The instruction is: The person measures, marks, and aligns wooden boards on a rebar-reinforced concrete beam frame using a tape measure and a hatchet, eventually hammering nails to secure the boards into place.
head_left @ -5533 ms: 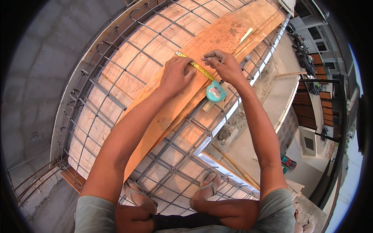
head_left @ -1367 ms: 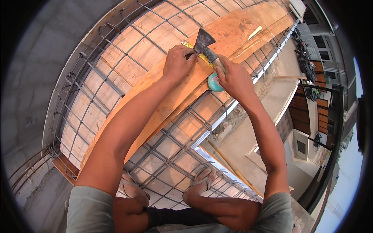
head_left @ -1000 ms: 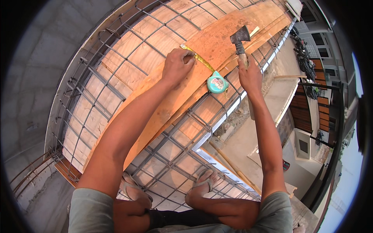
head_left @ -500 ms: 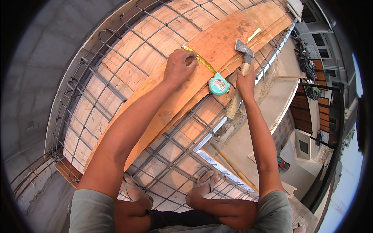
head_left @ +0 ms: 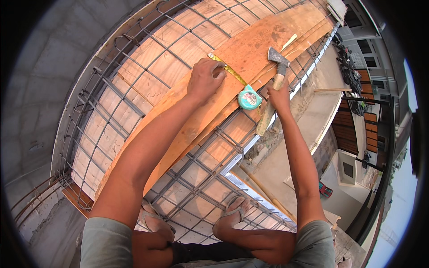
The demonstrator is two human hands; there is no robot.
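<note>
My right hand (head_left: 279, 96) is closed round the wooden handle of a hatchet (head_left: 264, 119), its grey metal head pointing away from me. A teal tape measure (head_left: 249, 98) lies just left of that hand. Its yellow blade (head_left: 233, 74) is drawn out across a long orange-brown plywood sheet (head_left: 250, 49). My left hand (head_left: 206, 79) rests on the sheet by the blade's far end, fingertips pinched together beside the tape. Whatever those fingers hold, if anything, is hidden. More thin sheets show beneath the top one along its right edge.
A steel rebar grid (head_left: 111, 105) lies over wooden boards under the sheets. My sandalled feet (head_left: 232, 214) stand on it near the front. A pale metal edge strip (head_left: 259, 192) borders the drop on the right, with a lower paved area and building beyond. A concrete wall (head_left: 49, 89) rises left.
My right hand and the hatchet have shifted slightly left, and the tape measure's case has moved a little left too. My left hand stays in about the same place.
</note>
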